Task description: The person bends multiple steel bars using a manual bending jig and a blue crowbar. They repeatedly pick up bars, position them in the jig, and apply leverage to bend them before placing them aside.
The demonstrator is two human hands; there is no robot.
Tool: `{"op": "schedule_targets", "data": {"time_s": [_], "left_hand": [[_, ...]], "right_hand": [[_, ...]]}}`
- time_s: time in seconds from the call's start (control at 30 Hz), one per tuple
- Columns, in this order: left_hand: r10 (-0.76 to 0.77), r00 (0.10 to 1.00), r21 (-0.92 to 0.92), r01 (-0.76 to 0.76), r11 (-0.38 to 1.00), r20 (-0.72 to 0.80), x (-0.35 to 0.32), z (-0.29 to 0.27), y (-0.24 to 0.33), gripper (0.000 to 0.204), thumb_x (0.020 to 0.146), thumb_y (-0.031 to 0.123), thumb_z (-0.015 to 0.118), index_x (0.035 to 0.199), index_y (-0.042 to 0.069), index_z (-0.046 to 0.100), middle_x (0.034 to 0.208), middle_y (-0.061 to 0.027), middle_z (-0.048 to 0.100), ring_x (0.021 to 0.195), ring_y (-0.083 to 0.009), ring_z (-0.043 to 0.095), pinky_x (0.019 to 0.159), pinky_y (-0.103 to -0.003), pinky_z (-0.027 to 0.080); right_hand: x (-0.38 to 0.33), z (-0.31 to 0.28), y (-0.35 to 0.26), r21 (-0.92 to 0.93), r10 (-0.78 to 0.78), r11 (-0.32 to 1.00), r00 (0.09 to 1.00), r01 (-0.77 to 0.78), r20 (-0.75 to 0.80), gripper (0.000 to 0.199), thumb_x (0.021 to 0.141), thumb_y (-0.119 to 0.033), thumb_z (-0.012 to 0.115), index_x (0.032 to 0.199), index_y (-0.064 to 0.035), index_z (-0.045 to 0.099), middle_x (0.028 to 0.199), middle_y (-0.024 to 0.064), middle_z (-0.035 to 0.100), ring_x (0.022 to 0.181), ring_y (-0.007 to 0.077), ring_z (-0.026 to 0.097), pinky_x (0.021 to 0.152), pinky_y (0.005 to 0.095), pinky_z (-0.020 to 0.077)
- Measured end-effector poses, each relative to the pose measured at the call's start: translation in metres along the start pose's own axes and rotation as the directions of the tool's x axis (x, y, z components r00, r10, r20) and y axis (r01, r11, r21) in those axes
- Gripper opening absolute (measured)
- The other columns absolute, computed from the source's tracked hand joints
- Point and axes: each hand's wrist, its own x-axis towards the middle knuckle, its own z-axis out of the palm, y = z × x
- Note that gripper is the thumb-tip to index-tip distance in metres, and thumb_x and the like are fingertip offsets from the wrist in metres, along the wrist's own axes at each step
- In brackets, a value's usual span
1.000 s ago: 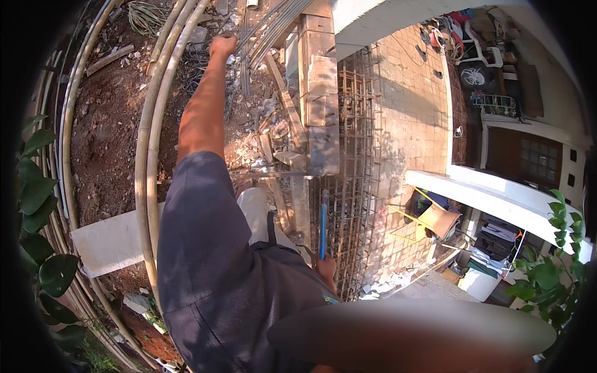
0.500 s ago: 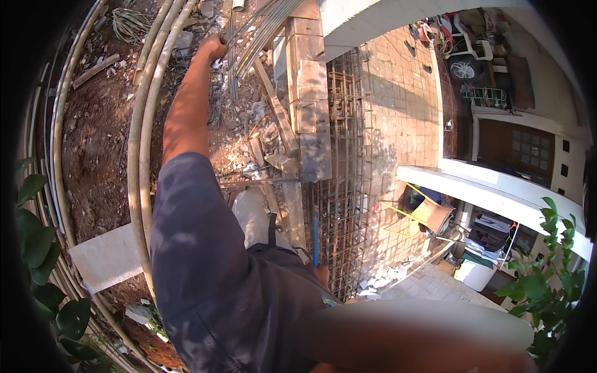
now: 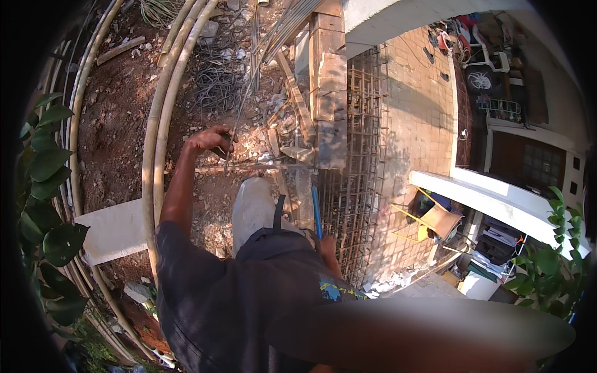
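My left hand [image 3: 213, 140] is closed around a thin steel rod [image 3: 239, 113], which slopes up toward a bundle of similar rods [image 3: 287, 30] at the far end. Low down by my trousers, my right hand [image 3: 328, 247] grips a long blue handle [image 3: 317, 212]; the tool's other end I cannot make out. A narrow rusty bar [image 3: 258, 167] lies crosswise just past my knee, close to my left hand. Tangled dark wire [image 3: 216, 84] sits on the rubble beyond that hand.
Long bamboo poles [image 3: 156, 118] run along my left. A timber-faced form [image 3: 329, 81] and a rusty rebar cage [image 3: 362, 124] stretch away on my right, beside paving [image 3: 416, 93]. A yellow-framed chair [image 3: 435, 217] lies farther right. Leafy branches [image 3: 50, 168] hang at the left rim.
My left hand has drawn back from the far rod bundle toward my knee, bringing a thin rod's end with it. The right hand still grips the blue handle. The whole view has shifted slightly.
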Motion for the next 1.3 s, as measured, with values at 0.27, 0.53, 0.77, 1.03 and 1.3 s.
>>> {"op": "schedule_targets", "data": {"time_s": [0.27, 0.53, 0.77, 1.03, 1.3], "left_hand": [[0.350, 0.915, -0.346, -0.269, 0.899, 0.200, 0.003, 0.178, 0.004, 0.082, 0.088, 0.007, 0.083, 0.154, 0.002, 0.036, 0.117, -0.0134, 0.071, 0.098, -0.0257, 0.075, 0.077, -0.041, 0.068], [0.467, 0.884, -0.196, -0.460, 0.866, -0.013, 0.031, 0.346, -0.031, 0.094, 0.090, 0.013, 0.083, 0.162, -0.002, 0.024, 0.129, -0.0167, 0.064, 0.109, -0.0294, 0.072, 0.083, -0.044, 0.067], [0.302, 0.947, -0.109, -0.314, 0.943, -0.112, 0.102, 0.454, -0.095, 0.085, 0.091, 0.010, 0.082, 0.159, 0.004, 0.030, 0.123, -0.0187, 0.068, 0.104, -0.0322, 0.071, 0.080, -0.042, 0.065], [0.159, 0.963, 0.033, -0.156, 0.987, -0.216, 0.176, 0.457, -0.174, 0.078, 0.087, 0.012, 0.079, 0.155, 0.001, 0.043, 0.130, -0.0236, 0.067, 0.111, -0.0357, 0.071, 0.083, -0.050, 0.062], [0.403, 0.827, 0.533, -0.153, 0.832, -0.391, 0.098, 0.460, -0.105, 0.058, 0.089, 0.028, 0.085, 0.137, 0.004, 0.063, 0.119, -0.0171, 0.072, 0.110, -0.0289, 0.071, 0.095, -0.044, 0.058]], "right_hand": [[-0.005, -0.024, -0.004, -0.142, -0.237, 0.965, 0.964, 0.219, -0.124, 0.044, 0.088, -0.039, 0.076, 0.078, 0.0037, 0.073, 0.061, 0.0184, 0.067, 0.053, 0.0303, 0.070, 0.060, 0.0453, 0.0561], [-0.021, -0.040, 0.063, 0.209, -0.075, 0.973, 0.991, 0.097, -0.112, 0.047, 0.087, -0.046, 0.079, 0.081, 0.0008, 0.075, 0.063, 0.0147, 0.069, 0.060, 0.0292, 0.071, 0.063, 0.0445, 0.0538], [-0.055, -0.026, 0.205, 0.146, 0.024, 0.989, 0.989, -0.002, -0.147, 0.049, 0.087, -0.047, 0.077, 0.084, 0.0021, 0.075, 0.067, 0.0181, 0.070, 0.066, 0.0353, 0.072, 0.066, 0.0479, 0.0526], [-0.083, -0.007, 0.319, 0.075, 0.190, 0.979, 0.982, -0.189, -0.011, 0.052, 0.082, -0.049, 0.075, 0.084, 0.0033, 0.075, 0.073, 0.0222, 0.071, 0.077, 0.0375, 0.073, 0.073, 0.0500, 0.0525], [-0.068, 0.024, 0.330, 0.250, 0.233, 0.941, 0.972, -0.226, 0.002, 0.050, 0.086, -0.044, 0.068, 0.085, 0.0059, 0.073, 0.073, 0.0233, 0.070, 0.074, 0.0401, 0.070, 0.072, 0.0517, 0.0500]]}}
